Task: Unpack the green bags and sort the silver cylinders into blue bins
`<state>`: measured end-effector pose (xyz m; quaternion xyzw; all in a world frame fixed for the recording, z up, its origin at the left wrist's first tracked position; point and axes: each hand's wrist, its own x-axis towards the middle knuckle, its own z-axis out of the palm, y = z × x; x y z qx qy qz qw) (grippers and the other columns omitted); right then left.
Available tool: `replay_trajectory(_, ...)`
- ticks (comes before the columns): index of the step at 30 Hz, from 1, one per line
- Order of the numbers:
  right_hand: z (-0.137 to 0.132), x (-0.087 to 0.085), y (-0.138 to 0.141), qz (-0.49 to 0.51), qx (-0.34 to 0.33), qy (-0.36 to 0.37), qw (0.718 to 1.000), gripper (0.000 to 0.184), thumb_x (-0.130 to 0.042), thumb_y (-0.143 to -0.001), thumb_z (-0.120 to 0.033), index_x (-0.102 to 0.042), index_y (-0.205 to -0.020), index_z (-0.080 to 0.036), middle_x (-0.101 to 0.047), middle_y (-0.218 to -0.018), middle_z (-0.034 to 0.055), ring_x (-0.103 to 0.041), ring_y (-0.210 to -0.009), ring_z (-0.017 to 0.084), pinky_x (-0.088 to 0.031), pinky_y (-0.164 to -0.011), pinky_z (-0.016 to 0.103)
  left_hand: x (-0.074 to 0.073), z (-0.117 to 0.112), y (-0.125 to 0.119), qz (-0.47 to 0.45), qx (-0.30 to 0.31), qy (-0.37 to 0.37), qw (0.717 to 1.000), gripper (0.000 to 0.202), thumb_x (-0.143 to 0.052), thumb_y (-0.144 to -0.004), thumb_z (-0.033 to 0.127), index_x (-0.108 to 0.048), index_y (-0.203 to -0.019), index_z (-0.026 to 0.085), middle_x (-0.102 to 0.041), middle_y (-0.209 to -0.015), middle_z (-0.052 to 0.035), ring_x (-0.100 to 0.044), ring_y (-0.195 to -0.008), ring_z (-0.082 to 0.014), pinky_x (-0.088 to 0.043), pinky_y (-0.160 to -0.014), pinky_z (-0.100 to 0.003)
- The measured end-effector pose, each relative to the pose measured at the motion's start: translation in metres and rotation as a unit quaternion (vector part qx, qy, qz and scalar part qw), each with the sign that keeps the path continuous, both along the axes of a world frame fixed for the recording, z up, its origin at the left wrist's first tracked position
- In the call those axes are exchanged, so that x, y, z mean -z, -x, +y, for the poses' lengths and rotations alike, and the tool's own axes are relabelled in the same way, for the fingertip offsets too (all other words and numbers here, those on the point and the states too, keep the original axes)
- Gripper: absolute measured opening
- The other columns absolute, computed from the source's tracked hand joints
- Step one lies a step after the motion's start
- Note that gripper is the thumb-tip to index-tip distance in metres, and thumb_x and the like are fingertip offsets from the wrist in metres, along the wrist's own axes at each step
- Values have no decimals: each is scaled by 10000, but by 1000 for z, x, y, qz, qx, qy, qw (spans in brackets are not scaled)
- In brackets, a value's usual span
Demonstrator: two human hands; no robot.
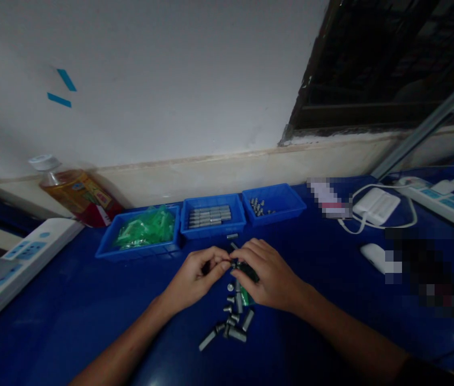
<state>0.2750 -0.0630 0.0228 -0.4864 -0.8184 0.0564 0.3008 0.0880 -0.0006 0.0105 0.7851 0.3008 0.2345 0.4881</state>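
Note:
My left hand [202, 274] and my right hand [266, 274] meet over the blue table, fingertips close together. The left thumb and index finger pinch a small metal piece, too small and dark to name surely. My right hand's fingers are curled around something mostly hidden; a dark shape shows under its palm. Below the hands lie several loose screws [228, 309] and several grey metal standoffs [237, 334]. A bit of green plastic [246, 296] lies partly under my right hand. Another standoff [232, 236] rests just beyond the hands.
Along the wall stand three blue bins: one with green plastic bags [146, 229], one with standoffs in rows [209, 215], one with small screws [257, 206]. A drink bottle [77, 193] and power strip [25, 257] are left; a white charger [377, 206] and cables lie right.

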Motion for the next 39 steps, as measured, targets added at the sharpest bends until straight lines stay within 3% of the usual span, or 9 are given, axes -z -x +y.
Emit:
replay_trajectory(4,-3,1,9,5,-7,-22,1000,98,-466,-902,-196,-558,-909,-164,-589,-828,60,-493,-785,185,-397,-714,329,-2,-3,-2,-16,-24,42,999,345,-492,-874,447,-592,-780,131,-466,-574,35,-427,-548,-97,-334,-528,-205)
replay_trajectory(8,-1,4,10,30,4,-28,999,129,-443,-920,-206,-552,-855,-178,-595,-796,48,-502,-757,177,-404,-707,323,-6,-6,-4,2,-15,-9,1000,419,-404,-916,429,-525,-632,145,-476,-565,25,-450,-549,-100,-350,-548,-211)
replay_trajectory(13,8,1,-7,62,54,-47,995,139,-441,-920,-212,-555,-846,-188,-601,-782,45,-528,-764,179,-419,-706,320,-4,-6,-6,48,-46,-108,992,228,-417,-924,313,-593,-958,171,-579,-757,-7,-530,-647,-127,-410,-616,-234)
replay_trajectory(18,33,-11,-64,15,225,-114,968,177,-454,-910,-251,-591,-822,-181,-624,-802,69,-537,-798,206,-405,-758,344,4,-2,-6,83,-72,-174,979,226,-501,-868,246,-601,-1064,193,-564,-897,-44,-561,-737,-155,-460,-663,-270)
replay_trajectory(24,75,-23,-101,-152,329,41,931,213,-524,-863,-320,-659,-779,-179,-673,-838,76,-552,-866,259,-348,-719,364,7,-3,-11,134,-23,-205,969,236,-465,-896,246,-597,-1091,235,-577,-981,-51,-587,-864,-181,-460,-775,-303)
replay_trajectory(28,91,-29,-89,-157,307,112,932,214,-532,-859,-352,-673,-793,-205,-684,-820,54,-568,-851,250,-325,-694,355,5,-5,-11,128,-30,-203,970,117,-490,-864,209,-595,-914,201,-584,-921,-42,-575,-796,-170,-447,-719,-288)
replay_trajectory(32,69,-24,-67,-114,305,9,945,213,-511,-878,-342,-645,-849,-178,-672,-868,76,-547,-888,257,-334,-728,372,5,-5,-8,58,-41,-140,988,17,-513,-819,172,-528,-813,175,-602,-848,-23,-539,-652,-122,-419,-599,-235)
replay_trajectory(35,33,-13,-44,-37,207,-58,976,162,-480,-898,-258,-615,-869,-173,-648,-832,67,-542,-823,211,-368,-740,350,6,-2,-5,-3,-65,-62,996,61,-539,-797,177,-488,-764,168,-611,-822,-17,-527,-626,-106,-405,-568,-212)
replay_trajectory(39,1,-1,-10,-17,40,-30,999,128,-501,-887,-221,-587,-969,-175,-625,-833,53,-529,-802,191,-396,-737,332,6,4,-2,-38,-58,18,997,119,-559,-828,267,-551,-814,150,-579,-719,-3,-532,-659,-122,-416,-604,-224)
